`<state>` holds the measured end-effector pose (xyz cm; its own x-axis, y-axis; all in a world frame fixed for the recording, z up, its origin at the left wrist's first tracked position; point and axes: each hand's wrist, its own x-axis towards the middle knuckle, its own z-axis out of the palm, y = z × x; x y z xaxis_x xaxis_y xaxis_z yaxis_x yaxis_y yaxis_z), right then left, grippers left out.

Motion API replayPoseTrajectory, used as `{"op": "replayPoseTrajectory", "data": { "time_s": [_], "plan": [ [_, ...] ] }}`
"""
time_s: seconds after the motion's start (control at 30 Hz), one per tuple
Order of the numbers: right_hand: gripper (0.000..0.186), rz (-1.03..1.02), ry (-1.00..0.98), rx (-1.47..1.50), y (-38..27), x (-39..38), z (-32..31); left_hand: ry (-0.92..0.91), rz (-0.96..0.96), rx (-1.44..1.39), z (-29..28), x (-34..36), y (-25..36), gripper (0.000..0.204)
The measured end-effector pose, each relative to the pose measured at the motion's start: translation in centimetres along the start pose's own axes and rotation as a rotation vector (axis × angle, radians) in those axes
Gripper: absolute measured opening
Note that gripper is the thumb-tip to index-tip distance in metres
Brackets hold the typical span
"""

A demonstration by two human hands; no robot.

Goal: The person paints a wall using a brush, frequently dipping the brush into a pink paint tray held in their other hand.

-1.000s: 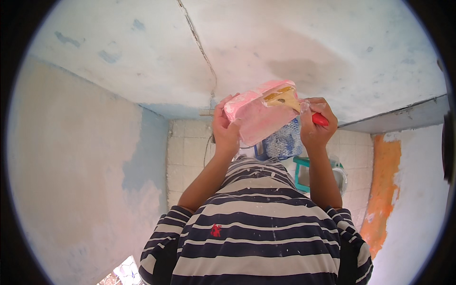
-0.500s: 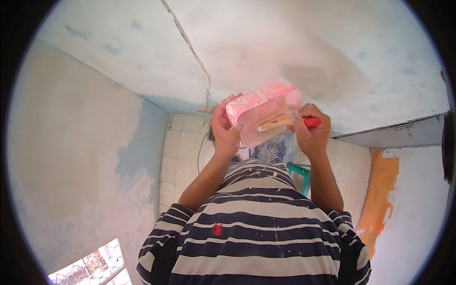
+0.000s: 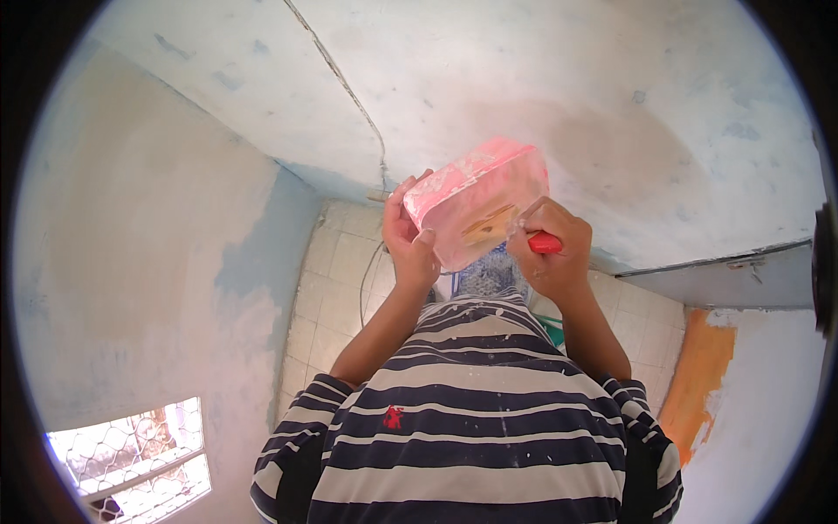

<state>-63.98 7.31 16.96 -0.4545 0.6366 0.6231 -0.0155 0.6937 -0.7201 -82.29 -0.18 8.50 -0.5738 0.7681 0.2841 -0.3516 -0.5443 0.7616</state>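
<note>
My left hand (image 3: 410,242) grips the left end of a pink plastic tub (image 3: 476,179), thumb over the near rim and fingers round the outside. White dried smears cover the tub's far side, and its open face tilts toward me. Closed round a putty knife with a red handle (image 3: 546,243), my right hand (image 3: 556,246) is at the tub's right edge. The fist hides much of the tool. A yellowish-brown patch (image 3: 491,225) shows inside the tub beside that hand; whether it is the tool's blade or residue is unclear.
Ahead stands a patchy whitish wall (image 3: 489,70) with a damp-looking grey area and a cable channel (image 3: 336,70). Another wall (image 3: 157,227) rises on the left, with a grilled window (image 3: 131,454) low down. Below lie floor tiles (image 3: 319,288), a green stool (image 3: 550,330) and a bluish wrapped bundle (image 3: 489,275).
My right hand has turned and shifted slightly left and down, and the red handle end now points more toward me. The tub has moved a little left. The whole view has shifted slightly.
</note>
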Motion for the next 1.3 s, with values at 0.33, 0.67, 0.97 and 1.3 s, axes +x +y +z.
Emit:
{"op": "replayPoseTrajectory", "data": {
  "time_s": [0.33,0.67,0.97,1.3],
  "plan": [
    [0.01,0.102,0.197,0.149,1.5,-1.1,-4.4,-0.039,0.051,-0.004,1.9,-1.9,-1.8,0.086],
    [0.012,0.255,0.408,0.383,0.6,-3.9,-2.9,0.025,-0.034,0.127,4.8,-1.7,-1.4,0.083],
    [0.012,-0.218,0.134,-0.03,1.4,-2.9,-4.3,-0.007,0.01,0.03,4.7,-2.2,-1.2,0.08],
    [0.008,0.062,0.422,0.361,4.2,-3.5,-3.7,0.106,0.018,0.051,4.0,-2.4,-1.5,0.075]
  ]
}}
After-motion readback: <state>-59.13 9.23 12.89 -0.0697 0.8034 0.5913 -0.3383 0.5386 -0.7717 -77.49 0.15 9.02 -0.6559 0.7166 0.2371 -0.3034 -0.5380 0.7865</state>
